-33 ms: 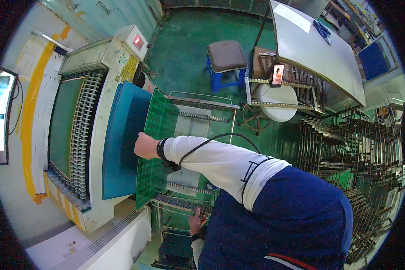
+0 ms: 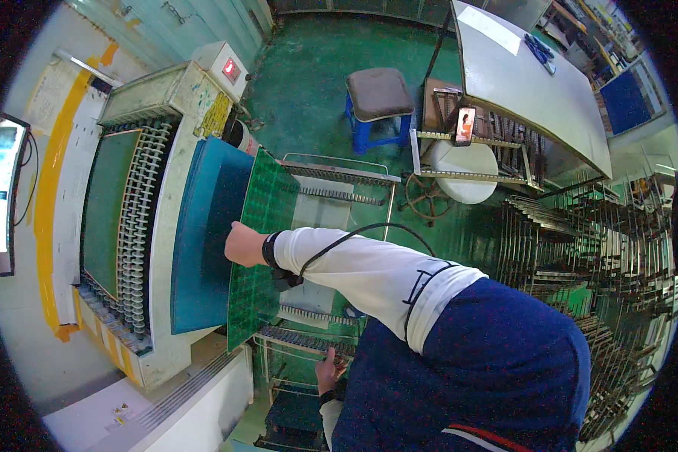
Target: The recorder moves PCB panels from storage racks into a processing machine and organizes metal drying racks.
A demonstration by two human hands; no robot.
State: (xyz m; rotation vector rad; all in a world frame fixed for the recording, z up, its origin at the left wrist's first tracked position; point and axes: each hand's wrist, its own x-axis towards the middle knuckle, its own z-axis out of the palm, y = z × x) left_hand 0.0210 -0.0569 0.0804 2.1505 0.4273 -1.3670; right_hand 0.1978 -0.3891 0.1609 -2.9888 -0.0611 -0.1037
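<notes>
Green panel (image 2: 250,309) upright at left end of slotted rack (image 2: 306,338), beside blue board (image 2: 203,248). Right grip (image 2: 244,245) curled closed over panel edge; left grip (image 2: 328,371) at rack, closure cannot be told. Off-centre hold could let panel tilt, scraping blue board.

Panel (image 2: 266,213) and rack (image 2: 339,178) right of machine (image 2: 163,218)
</notes>
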